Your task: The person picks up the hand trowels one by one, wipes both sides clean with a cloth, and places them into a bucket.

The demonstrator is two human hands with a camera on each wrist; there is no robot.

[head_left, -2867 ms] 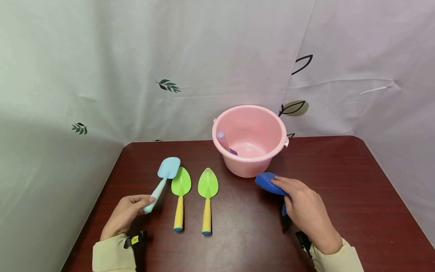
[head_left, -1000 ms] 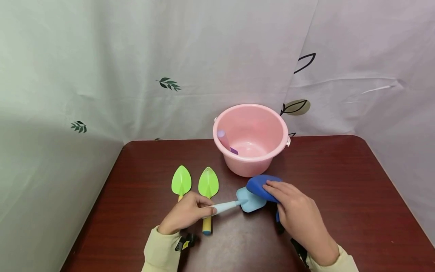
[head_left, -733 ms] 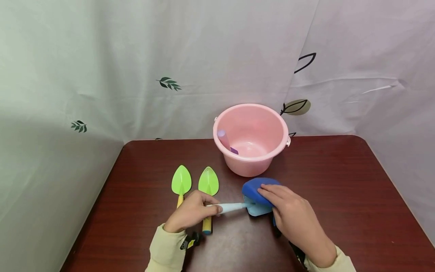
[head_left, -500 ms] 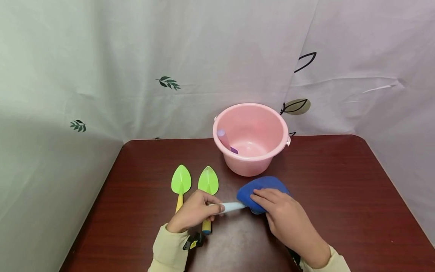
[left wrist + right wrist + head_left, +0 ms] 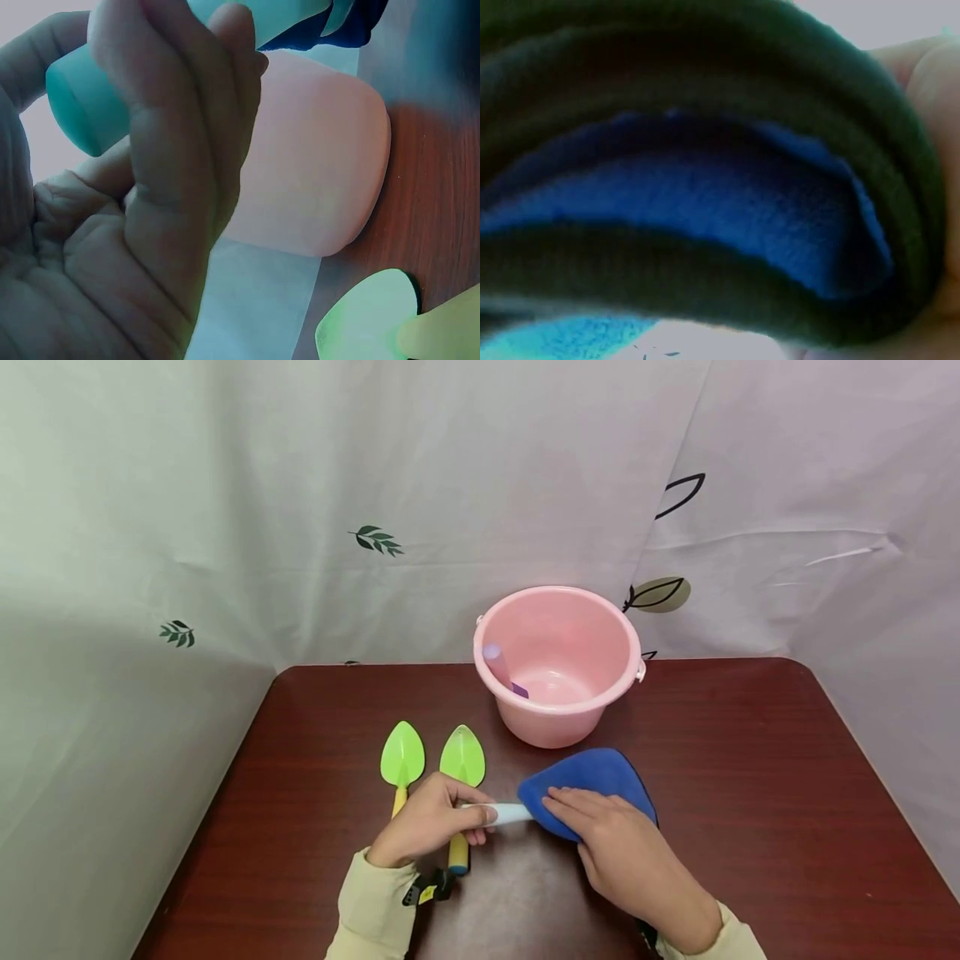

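My left hand [image 5: 429,823] pinches the pale blue handle of a toy shovel [image 5: 512,813] between thumb and fingers; the handle's rounded end [image 5: 81,105] shows in the left wrist view. A blue cloth [image 5: 596,770] covers the shovel's blade, which is hidden. My right hand [image 5: 626,856] grips the folded cloth around the blade, fingers lying across its top. In the right wrist view the cloth's blue folds [image 5: 727,195] and dark edge fill most of the picture. Two green trowels with yellow handles lie on the table, the right one [image 5: 462,756] partly behind my left hand.
Behind the hands stands a pink bucket [image 5: 551,727], with a purple-handled tool [image 5: 497,663] leaning inside. The other green trowel [image 5: 402,753] lies at the left. A brown table [image 5: 750,760] meets a pale leaf-printed curtain [image 5: 420,460] at the back.
My left hand has brought the shovel from the left to the middle of the table. My right hand has moved left, and the cloth has come over the shovel's blade.
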